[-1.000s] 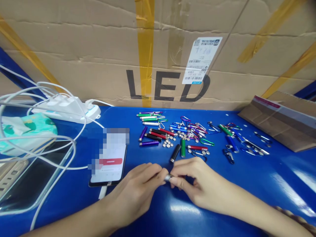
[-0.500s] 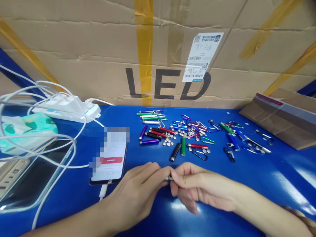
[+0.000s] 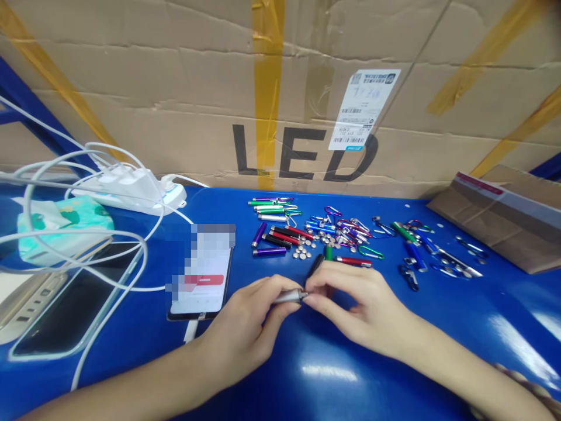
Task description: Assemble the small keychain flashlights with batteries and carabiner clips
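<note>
Between finger and thumb, my left hand (image 3: 252, 327) holds a silver mini flashlight (image 3: 287, 297), its end pointing right. My right hand (image 3: 357, 298) is closed in a pinch at that end, on a small metallic end piece (image 3: 303, 296) mostly covered by the fingertips. Just behind my right fingers lie a black flashlight tube (image 3: 316, 264), a green tube (image 3: 328, 252) and a red tube (image 3: 354, 261), partly hidden by the hand. Small round button cells (image 3: 301, 252) are scattered a little farther back.
More coloured tubes (image 3: 269, 252) and carabiner clips (image 3: 370, 252) lie on the blue table (image 3: 394, 374). A phone with a lit screen (image 3: 199, 292), white cables, a power strip (image 3: 131, 190) and a tissue pack (image 3: 65, 231) are leftward. A large cardboard box (image 3: 197, 88) stands behind; a paper bag (image 3: 495, 216) is right.
My right hand has turned over, palm now downward, and pinches the flashlight's end from above. More of the silver tube shows in my left hand. The view has shifted slightly left.
</note>
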`<state>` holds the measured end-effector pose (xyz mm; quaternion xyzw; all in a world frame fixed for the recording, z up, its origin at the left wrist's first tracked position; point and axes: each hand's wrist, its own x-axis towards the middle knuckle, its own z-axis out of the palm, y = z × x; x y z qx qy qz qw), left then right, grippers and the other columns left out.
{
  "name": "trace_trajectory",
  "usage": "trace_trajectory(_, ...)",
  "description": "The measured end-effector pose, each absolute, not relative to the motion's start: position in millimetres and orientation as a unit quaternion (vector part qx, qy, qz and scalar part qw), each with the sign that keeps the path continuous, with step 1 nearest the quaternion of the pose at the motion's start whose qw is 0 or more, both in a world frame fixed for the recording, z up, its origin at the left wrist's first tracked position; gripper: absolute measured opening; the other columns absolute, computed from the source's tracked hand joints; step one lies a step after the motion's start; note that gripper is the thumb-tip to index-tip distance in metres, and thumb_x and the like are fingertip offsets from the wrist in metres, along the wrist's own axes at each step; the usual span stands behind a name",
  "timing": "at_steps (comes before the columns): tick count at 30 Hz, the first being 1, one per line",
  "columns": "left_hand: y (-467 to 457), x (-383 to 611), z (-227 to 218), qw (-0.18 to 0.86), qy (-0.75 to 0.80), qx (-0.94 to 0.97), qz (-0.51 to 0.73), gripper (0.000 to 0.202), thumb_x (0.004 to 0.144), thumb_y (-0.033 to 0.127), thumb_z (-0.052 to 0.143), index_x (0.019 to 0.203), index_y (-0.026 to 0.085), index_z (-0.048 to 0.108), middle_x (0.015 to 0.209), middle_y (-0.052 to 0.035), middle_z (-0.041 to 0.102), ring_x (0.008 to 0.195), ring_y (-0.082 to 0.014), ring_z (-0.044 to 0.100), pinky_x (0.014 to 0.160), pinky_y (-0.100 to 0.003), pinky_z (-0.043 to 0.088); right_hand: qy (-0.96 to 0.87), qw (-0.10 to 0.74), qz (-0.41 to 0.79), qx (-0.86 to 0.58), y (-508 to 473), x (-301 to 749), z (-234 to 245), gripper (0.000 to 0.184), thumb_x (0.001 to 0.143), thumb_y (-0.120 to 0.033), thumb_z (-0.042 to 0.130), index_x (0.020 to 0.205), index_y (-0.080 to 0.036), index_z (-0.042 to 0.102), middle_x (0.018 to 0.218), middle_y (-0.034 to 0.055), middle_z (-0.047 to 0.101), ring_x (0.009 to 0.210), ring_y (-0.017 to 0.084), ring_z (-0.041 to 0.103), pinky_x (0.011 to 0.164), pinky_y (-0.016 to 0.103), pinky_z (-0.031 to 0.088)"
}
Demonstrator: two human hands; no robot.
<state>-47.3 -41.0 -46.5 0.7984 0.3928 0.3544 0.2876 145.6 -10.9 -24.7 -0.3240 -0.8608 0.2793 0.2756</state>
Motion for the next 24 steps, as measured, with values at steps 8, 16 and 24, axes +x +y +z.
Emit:
trace_trajectory(8,-39.3,-49.6,-52.7,0.185,0.359,0.849,0.341,0.013,0.091,0.012,0.042,0.081,0.019,0.048,0.071,-0.0011,0.059,0.065,-0.0157,0.058,0.059,-0.026,0.049,-0.899,0.186,0.277,-0.284,-13.2,145.2,-23.7,0.031,0.094,-0.022,0.036,0.073,-0.015,0.058,0.07,0.004,0.055,0.064,0.013,0.049,0.06,0.024,0.04)
trace_trajectory(16,-35.0,-51.0,-54.7,0.128,0.345,0.862,0.348,0.019,0.09,0.008,0.039,0.078,0.019,0.049,0.07,-0.0003,0.059,0.06,-0.0136,0.054,0.056,-0.024,0.046,-0.754,0.159,0.53,-0.354,-16.1,138.8,-17.0,0.044,0.095,-0.032,0.035,0.065,-0.012,0.06,0.052,-0.004,0.042,0.05,0.007,0.042,0.05,0.019,0.034)
trace_trajectory(24,-38.1,-53.5,-57.5,0.031,0.286,0.896,0.339,0.023,0.089,0.002,0.035,0.088,0.017,0.052,0.071,-0.002,0.064,0.061,-0.0143,0.058,0.058,-0.025,0.047,-0.764,0.116,0.529,-0.35,-16.5,141.7,-17.6,0.036,0.091,-0.029,0.043,0.068,-0.012,0.065,0.054,-0.004,0.041,0.05,0.008,0.038,0.049,0.02,0.03)
